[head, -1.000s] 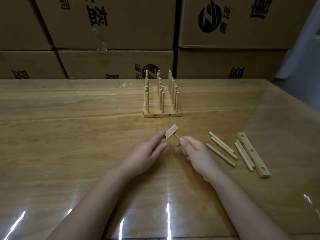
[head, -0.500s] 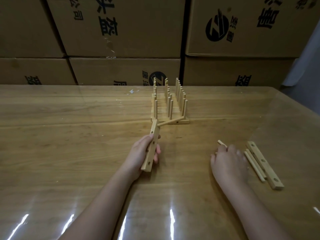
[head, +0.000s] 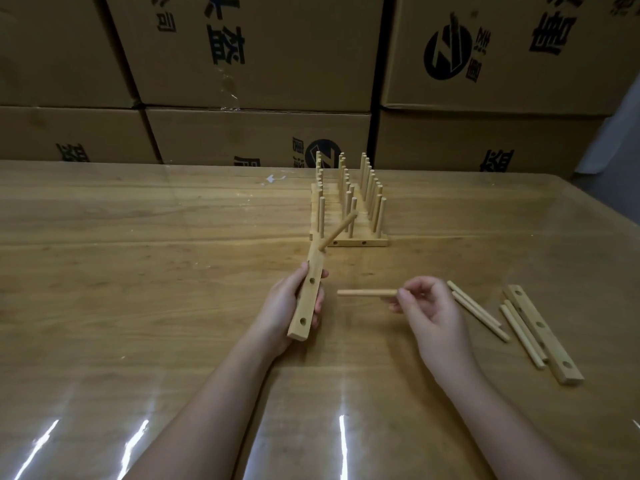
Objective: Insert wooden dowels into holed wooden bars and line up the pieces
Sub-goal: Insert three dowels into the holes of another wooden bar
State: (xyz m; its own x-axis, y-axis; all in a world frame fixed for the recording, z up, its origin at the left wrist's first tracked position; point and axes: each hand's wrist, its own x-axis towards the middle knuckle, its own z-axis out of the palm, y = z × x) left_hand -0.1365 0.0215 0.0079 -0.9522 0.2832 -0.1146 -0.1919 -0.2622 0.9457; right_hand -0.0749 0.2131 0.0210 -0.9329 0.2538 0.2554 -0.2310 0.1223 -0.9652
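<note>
Insertion of the second dowel is in hand. The left hand (head: 284,306) grips the bar (head: 308,299), which carries one seated dowel (head: 337,232); the right hand (head: 429,306) pinches a loose dowel (head: 367,292) beside it. Next, its tip likely needs aligning with the middle hole (head: 312,280).

I seem to be looking into a storeroom or warehouse: right behind the wooden table (head: 138,278), big cardboard boxes (head: 249,64) stand stacked like a wall, taped shut and printed with black logos.
</note>
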